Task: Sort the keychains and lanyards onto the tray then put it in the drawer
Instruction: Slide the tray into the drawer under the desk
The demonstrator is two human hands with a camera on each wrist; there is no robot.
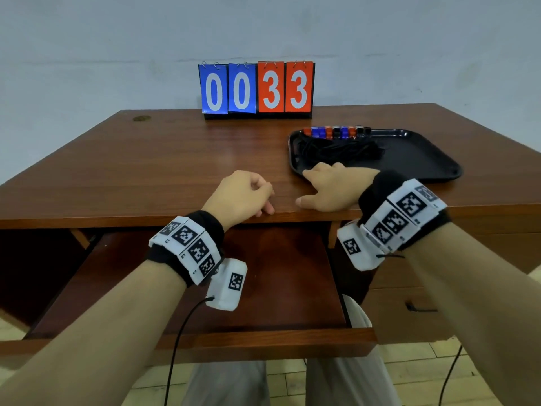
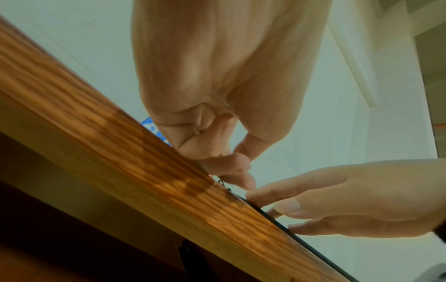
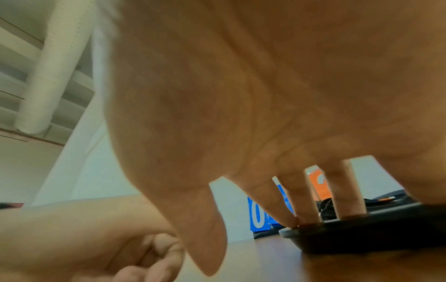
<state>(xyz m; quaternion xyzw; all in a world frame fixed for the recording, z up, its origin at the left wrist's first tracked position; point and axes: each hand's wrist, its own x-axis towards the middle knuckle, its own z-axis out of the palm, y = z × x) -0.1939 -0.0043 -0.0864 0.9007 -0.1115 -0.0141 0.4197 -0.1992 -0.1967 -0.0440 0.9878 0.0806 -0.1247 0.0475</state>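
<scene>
A pale, blue-grey plastered wall is filling the whole background, its surface lightly scuffed and evenly lit. Against it is standing a reddish-brown wooden desk with a glossy top that is catching soft reflections; a round cable hole is showing near its far left corner. A flip scoreboard with two blue and two orange-red cards is sitting at the back edge, reading 0033. Below, a floor of light beige tiles is showing. In the right wrist view, a white ceiling duct is running overhead.
</scene>
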